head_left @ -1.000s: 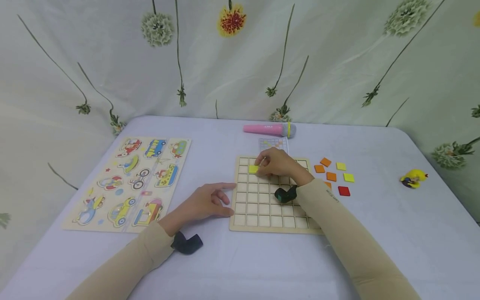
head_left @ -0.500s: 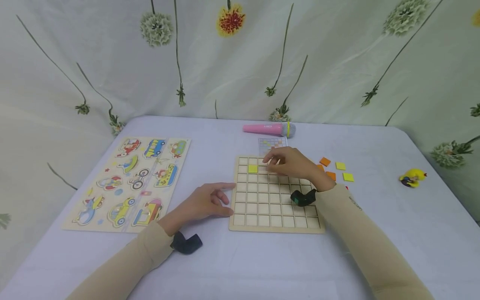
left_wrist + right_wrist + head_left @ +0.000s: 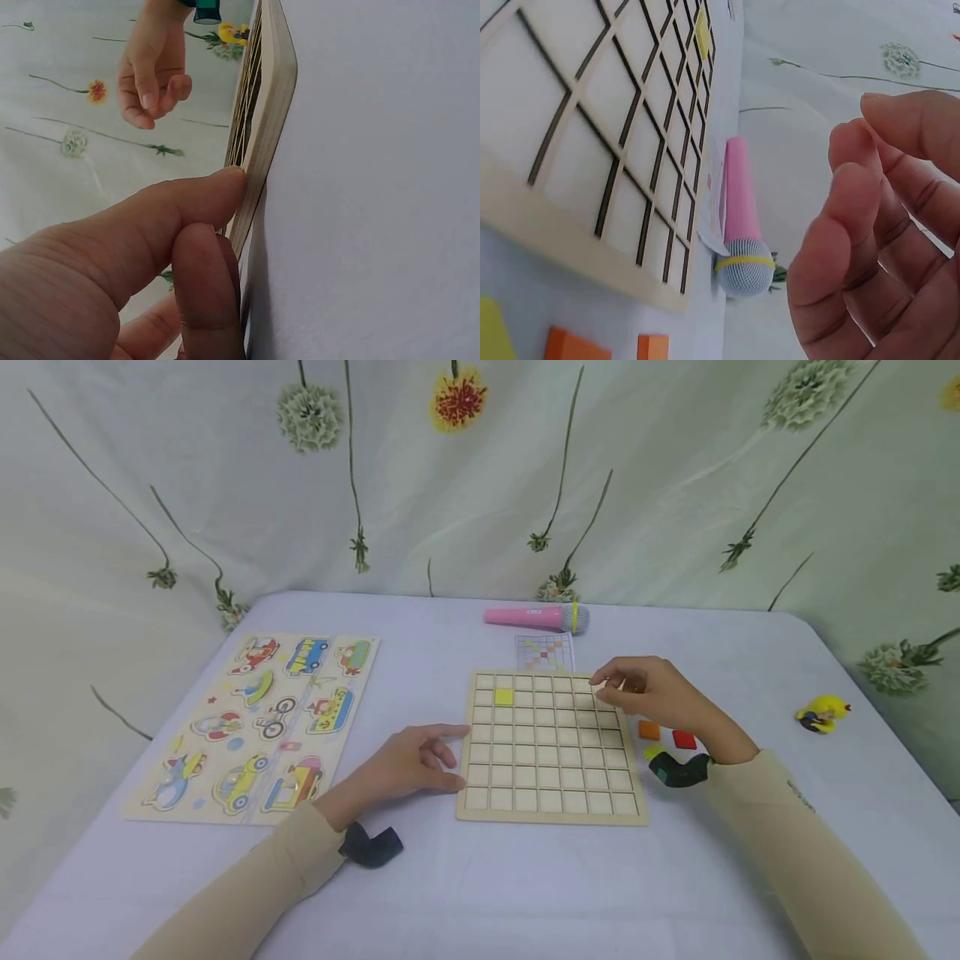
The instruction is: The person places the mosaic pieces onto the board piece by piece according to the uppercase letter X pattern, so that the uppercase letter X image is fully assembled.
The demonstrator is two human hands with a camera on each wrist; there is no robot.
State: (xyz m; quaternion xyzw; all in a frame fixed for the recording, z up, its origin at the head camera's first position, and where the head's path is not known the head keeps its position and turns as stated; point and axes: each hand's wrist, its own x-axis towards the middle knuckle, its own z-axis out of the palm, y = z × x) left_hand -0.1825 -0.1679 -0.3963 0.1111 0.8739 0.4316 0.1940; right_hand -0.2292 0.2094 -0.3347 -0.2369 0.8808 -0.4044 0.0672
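A wooden grid board [image 3: 551,818] lies flat, with one yellow square tile [image 3: 504,697] in a cell near its upper left corner. My left hand [image 3: 412,766] rests at the board's left side, index finger and thumb touching the edge at two spots. The left wrist view shows its thumb [image 3: 202,199] against the wooden rim [image 3: 274,97]. Over the board's upper right corner, my right hand [image 3: 652,689] hovers with loosely bent fingers and nothing between them. Beneath its wrist lie an orange tile [image 3: 648,730], a red tile [image 3: 684,740] and a partly covered yellow tile [image 3: 652,752]; the hand hides others.
Behind the board lies a printed grid card [image 3: 544,653], with a pink toy microphone [image 3: 525,617] beyond it. A vehicle picture puzzle [image 3: 281,777] takes up the table's left side. Far to the right is a small yellow-topped figurine [image 3: 822,714].
My right hand has let go of the yellow tile in its cell and moved right across the board, now covering several loose tiles. My left hand has stayed at the edge.
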